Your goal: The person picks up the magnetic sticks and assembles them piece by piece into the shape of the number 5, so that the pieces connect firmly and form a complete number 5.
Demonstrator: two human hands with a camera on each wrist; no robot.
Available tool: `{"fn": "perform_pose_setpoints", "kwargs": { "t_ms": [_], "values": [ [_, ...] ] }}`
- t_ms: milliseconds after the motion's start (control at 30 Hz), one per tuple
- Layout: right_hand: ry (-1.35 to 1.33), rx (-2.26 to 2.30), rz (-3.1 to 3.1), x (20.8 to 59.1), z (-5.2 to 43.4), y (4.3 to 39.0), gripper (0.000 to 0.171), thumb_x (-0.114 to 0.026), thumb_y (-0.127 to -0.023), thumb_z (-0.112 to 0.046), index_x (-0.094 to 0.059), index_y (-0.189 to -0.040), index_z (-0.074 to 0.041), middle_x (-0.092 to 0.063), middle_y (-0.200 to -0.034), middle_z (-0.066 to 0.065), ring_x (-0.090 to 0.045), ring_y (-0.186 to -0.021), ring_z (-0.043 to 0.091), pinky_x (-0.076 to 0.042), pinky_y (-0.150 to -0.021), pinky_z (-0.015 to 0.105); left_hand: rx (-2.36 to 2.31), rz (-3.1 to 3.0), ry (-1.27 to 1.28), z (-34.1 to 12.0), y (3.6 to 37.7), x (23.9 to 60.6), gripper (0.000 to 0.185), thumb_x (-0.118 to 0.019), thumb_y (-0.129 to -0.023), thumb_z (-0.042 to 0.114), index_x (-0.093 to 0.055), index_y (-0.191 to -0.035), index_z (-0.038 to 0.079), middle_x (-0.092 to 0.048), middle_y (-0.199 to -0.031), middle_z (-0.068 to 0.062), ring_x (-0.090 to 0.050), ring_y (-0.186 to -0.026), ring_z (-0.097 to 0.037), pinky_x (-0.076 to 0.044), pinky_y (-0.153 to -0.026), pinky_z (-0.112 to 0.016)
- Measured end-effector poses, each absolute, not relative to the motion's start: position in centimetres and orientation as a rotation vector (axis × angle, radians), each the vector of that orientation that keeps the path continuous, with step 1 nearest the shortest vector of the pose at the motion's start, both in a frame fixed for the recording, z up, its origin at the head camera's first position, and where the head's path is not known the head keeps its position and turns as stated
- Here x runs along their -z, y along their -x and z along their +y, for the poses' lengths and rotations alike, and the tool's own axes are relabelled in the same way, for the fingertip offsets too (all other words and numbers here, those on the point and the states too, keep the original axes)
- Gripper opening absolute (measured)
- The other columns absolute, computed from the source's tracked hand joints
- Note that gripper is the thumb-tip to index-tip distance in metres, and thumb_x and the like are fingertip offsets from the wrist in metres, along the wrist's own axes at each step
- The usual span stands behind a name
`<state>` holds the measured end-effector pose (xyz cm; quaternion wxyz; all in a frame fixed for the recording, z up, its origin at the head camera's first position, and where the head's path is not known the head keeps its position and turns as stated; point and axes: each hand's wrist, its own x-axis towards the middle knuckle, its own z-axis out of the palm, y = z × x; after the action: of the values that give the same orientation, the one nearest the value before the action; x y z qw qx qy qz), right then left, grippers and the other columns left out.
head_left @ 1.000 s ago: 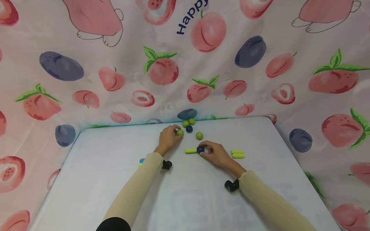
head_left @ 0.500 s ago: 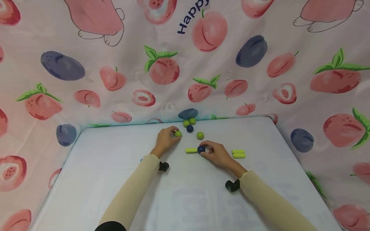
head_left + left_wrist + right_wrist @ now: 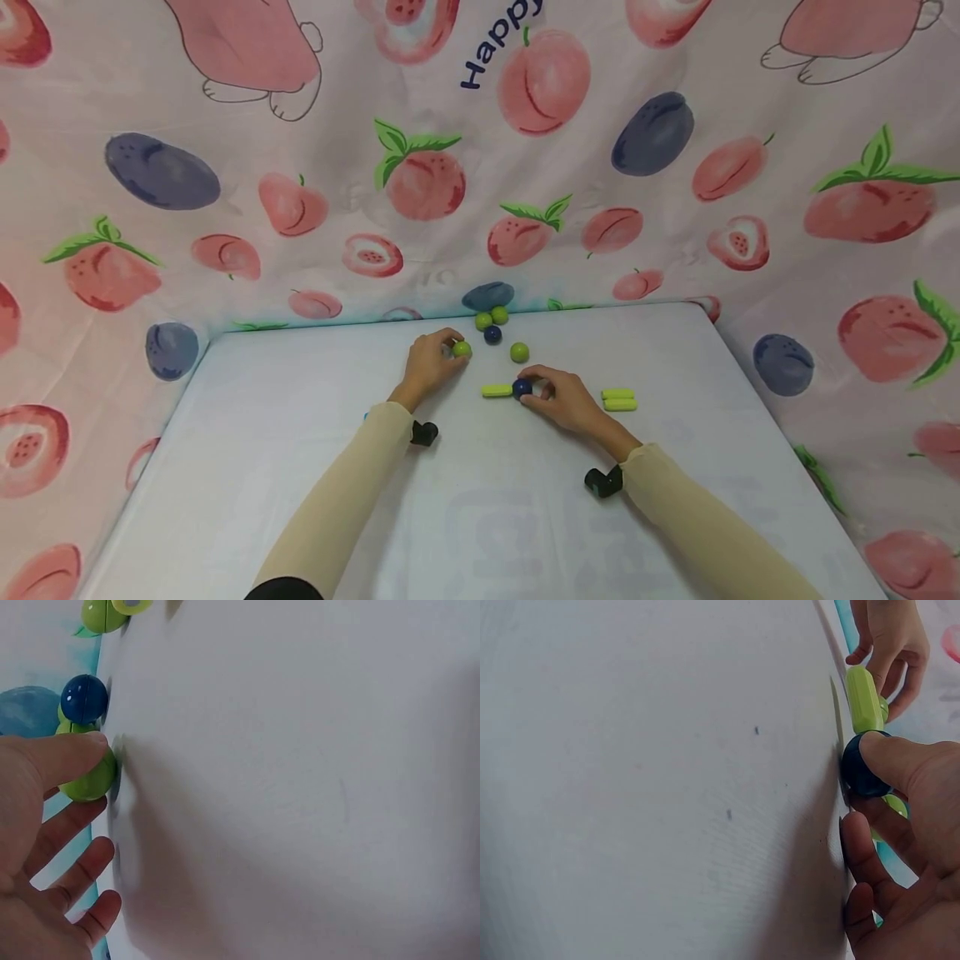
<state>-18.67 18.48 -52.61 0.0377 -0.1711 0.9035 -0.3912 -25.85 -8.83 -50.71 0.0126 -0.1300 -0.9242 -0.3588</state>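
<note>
At the far middle of the table, my left hand point(image 3: 430, 365) pinches a green ball point(image 3: 462, 349) between thumb and fingers. The left wrist view shows the thumb across this ball point(image 3: 91, 780), the lower fingers spread apart. My right hand point(image 3: 566, 403) pinches a dark blue ball point(image 3: 521, 388), which sits against the right end of a yellow-green stick point(image 3: 496, 391). From the right wrist, the thumb covers part of the blue ball point(image 3: 861, 771), and the faceted stick point(image 3: 864, 699) lines up beyond it. A loose green ball point(image 3: 519, 352) lies between the hands.
Two green balls point(image 3: 483, 321) and another dark blue ball point(image 3: 492, 335) cluster at the table's back edge. Right of my right hand lie two yellow-green sticks point(image 3: 618, 405), side by side. A bit of blue shows beside my left sleeve point(image 3: 337, 492). A fruit-print cloth point(image 3: 300, 275) hangs behind the white table point(image 3: 285, 467).
My left hand has shifted slightly left and nearer to me with the green ball, its sleeve covering more of the coloured pieces there. The right hand keeps its place on the blue ball.
</note>
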Motion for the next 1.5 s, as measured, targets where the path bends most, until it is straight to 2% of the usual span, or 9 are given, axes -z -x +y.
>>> {"fn": "perform_pose_setpoints", "kwargs": {
  "t_ms": [333, 633, 933, 1200, 1500],
  "values": [
    [0.550, 1.197, 2.781, 52.4, 18.6, 18.9, 0.036, -0.077, -0.094, -0.019, -0.068, -0.129, -0.016, -0.068, -0.112, 0.002, -0.056, -0.077, 0.012, -0.045, -0.068, 0.028, 1.129, -2.901, 0.463, -9.0, 25.3, 50.6, 0.031, -0.081, -0.088, 0.015, -0.072, -0.117, 0.010, -0.073, -0.111, -0.011, -0.063, -0.103, -0.030, -0.044, -0.097, -0.048],
    [0.499, 1.190, 2.795, 52.4, 18.6, 19.4, 0.037, -0.077, -0.095, -0.022, -0.067, -0.130, -0.017, -0.069, -0.115, 0.002, -0.054, -0.073, 0.013, -0.045, -0.065, 0.028, 1.194, -2.893, 0.509, -9.3, 24.3, 50.9, 0.030, -0.083, -0.086, 0.015, -0.072, -0.114, 0.010, -0.074, -0.106, -0.006, -0.064, -0.100, -0.027, -0.049, -0.093, -0.043],
    [0.479, 1.193, 2.822, 52.5, 18.5, 19.4, 0.037, -0.076, -0.095, -0.020, -0.067, -0.130, -0.015, -0.070, -0.122, 0.003, -0.051, -0.067, 0.013, -0.043, -0.062, 0.028, 1.277, -2.937, 0.541, -9.0, 23.0, 50.6, 0.031, -0.086, -0.085, 0.016, -0.072, -0.113, 0.010, -0.074, -0.106, -0.003, -0.062, -0.099, -0.023, -0.049, -0.091, -0.039],
    [0.488, 1.177, 2.823, 52.3, 18.4, 19.4, 0.037, -0.076, -0.095, -0.021, -0.066, -0.131, -0.016, -0.069, -0.122, 0.004, -0.051, -0.068, 0.013, -0.043, -0.062, 0.029, 1.263, -2.950, 0.572, -8.7, 22.1, 50.9, 0.029, -0.087, -0.084, 0.016, -0.074, -0.109, 0.013, -0.074, -0.102, 0.002, -0.060, -0.096, -0.022, -0.048, -0.089, -0.037],
    [0.466, 1.156, 2.820, 52.4, 18.4, 19.5, 0.038, -0.075, -0.095, -0.022, -0.066, -0.132, -0.017, -0.069, -0.123, 0.004, -0.051, -0.069, 0.014, -0.044, -0.063, 0.028, 1.286, -2.916, 0.582, -8.8, 22.1, 51.3, 0.030, -0.087, -0.084, 0.016, -0.074, -0.110, 0.012, -0.074, -0.103, 0.000, -0.062, -0.097, -0.021, -0.050, -0.090, -0.038]
  ]
}}
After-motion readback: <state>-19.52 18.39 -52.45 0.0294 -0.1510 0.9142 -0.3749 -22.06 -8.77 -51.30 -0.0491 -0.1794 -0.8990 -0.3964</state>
